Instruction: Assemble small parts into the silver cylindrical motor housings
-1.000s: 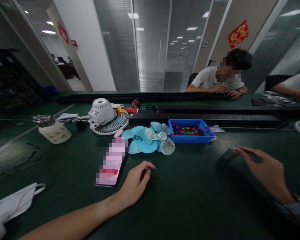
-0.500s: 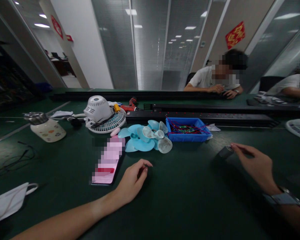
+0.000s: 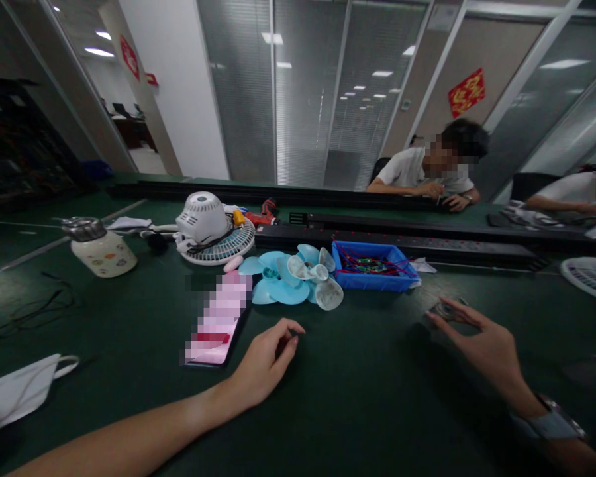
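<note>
My left hand [image 3: 267, 361] rests on the green table with its fingers loosely curled, thumb and forefinger apart, and nothing between them. It is nearest to a phone [image 3: 218, 324] with a lit pink screen, which lies to its left. At the right, my right hand [image 3: 487, 348] grips a small grey metallic object [image 3: 446, 310] between thumb and fingers, close above the table. Blur and the fingers hide what kind of object it is. Light blue and clear fan blades [image 3: 288, 281] lie beyond my left hand. A blue bin [image 3: 377, 281] of wired circuit boards stands beside them.
Behind the phone are a white fan part with a grille [image 3: 218, 242] and a red power drill [image 3: 263, 212]. A jar [image 3: 104, 255] and a white mask [image 3: 22, 391] lie left. Long black rails [image 3: 402, 238] cross the table; a person [image 3: 427, 172] sits beyond. Another grille [image 3: 593, 275] lies right.
My right hand has shifted left and turned, and the grey object has turned with it. My left hand stays in place. The whole view has tilted slightly upward.
</note>
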{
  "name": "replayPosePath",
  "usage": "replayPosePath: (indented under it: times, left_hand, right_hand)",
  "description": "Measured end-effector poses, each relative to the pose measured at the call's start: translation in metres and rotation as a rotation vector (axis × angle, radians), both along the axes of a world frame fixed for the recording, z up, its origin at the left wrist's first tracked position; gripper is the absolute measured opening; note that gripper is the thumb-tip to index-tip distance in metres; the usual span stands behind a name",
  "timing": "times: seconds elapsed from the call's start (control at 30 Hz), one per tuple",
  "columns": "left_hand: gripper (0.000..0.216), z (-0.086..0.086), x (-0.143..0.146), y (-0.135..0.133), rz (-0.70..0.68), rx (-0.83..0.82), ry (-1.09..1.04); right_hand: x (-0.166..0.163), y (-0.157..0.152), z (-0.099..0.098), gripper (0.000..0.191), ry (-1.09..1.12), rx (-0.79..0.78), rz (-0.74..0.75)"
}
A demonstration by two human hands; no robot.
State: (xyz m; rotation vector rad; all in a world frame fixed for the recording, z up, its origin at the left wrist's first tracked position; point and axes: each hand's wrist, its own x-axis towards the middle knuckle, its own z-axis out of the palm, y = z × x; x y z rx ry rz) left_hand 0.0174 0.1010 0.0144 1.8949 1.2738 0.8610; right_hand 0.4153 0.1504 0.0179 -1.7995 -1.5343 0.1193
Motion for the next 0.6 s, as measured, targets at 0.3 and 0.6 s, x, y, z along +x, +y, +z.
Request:
replayPosePath:
  times: [0.3, 0.6]
  left_hand:
    - [0.030, 0.006, 0.012, -0.023, -0.187, 0.177, -0.015]
    - [0.016, 0.015, 0.031, -0.021, -0.242, 0.108, -0.072]
  right_hand:
    - [-0.156, -0.072, 0.011, 0.054, 0.160, -0.276, 0.795]
    - [-0.162, -0.076, 0.001, 0.039, 0.286, -0.296, 0.810]
